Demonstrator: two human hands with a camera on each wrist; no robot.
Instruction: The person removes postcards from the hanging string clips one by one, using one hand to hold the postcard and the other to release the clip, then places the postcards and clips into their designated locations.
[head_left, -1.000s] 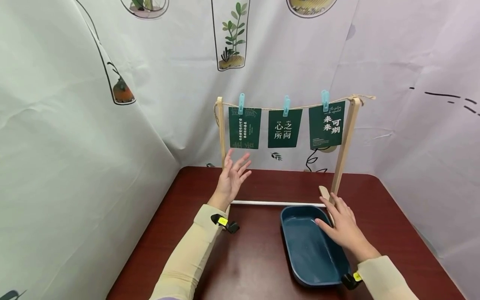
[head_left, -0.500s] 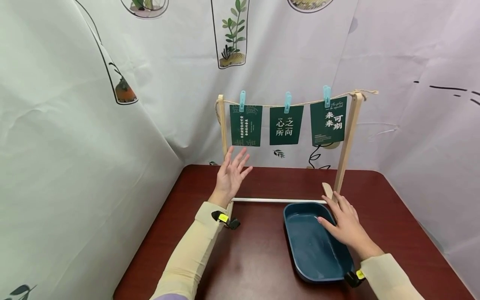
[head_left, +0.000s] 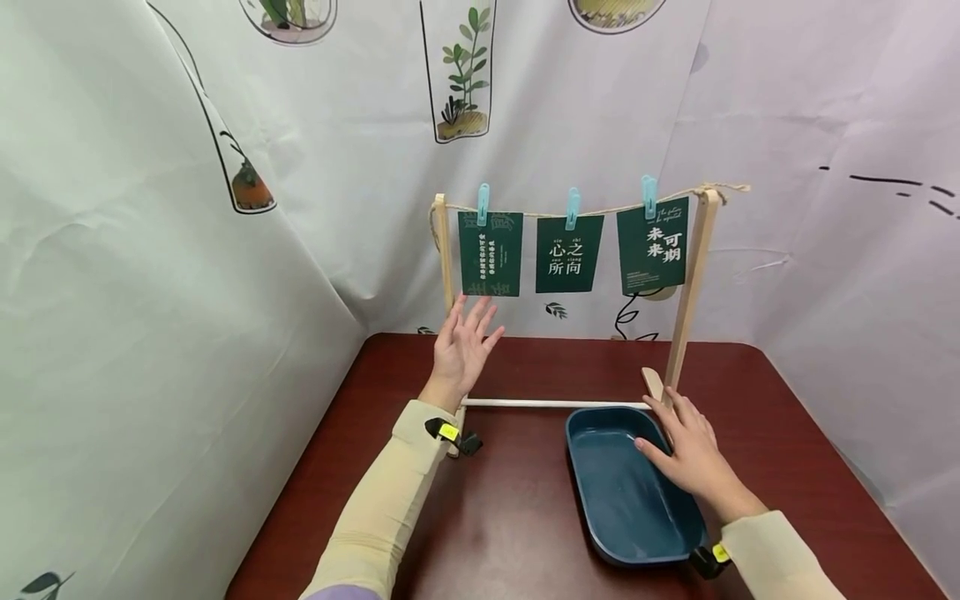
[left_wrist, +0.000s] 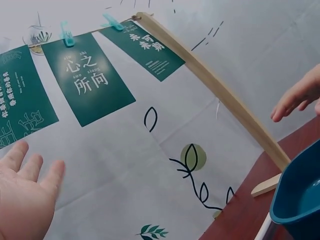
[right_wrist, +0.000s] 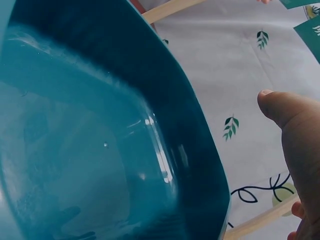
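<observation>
Three dark green cards with white lettering hang from a twine line by light blue clothespins: a left card (head_left: 491, 255), a middle card (head_left: 568, 255) and a right card (head_left: 653, 245). My left hand (head_left: 461, 350) is raised with fingers spread, its fingertips right at the lower edge of the left card in the head view and holding nothing. My right hand (head_left: 692, 454) is held over the right side of a blue rectangular dish (head_left: 633, 500), fingers extended and grasping nothing. In the right wrist view the dish interior (right_wrist: 65, 140) shows nothing inside.
The twine is tied between two wooden posts, the right post (head_left: 691, 292) and a left post (head_left: 445, 258), joined low by a white rod (head_left: 555, 404). The frame stands on a dark red table (head_left: 495, 517). A white printed cloth (head_left: 360, 167) hangs behind.
Both hands keep nearly the same pose. The head view shifts slightly; the cards, clothespins and dish stay as they were.
</observation>
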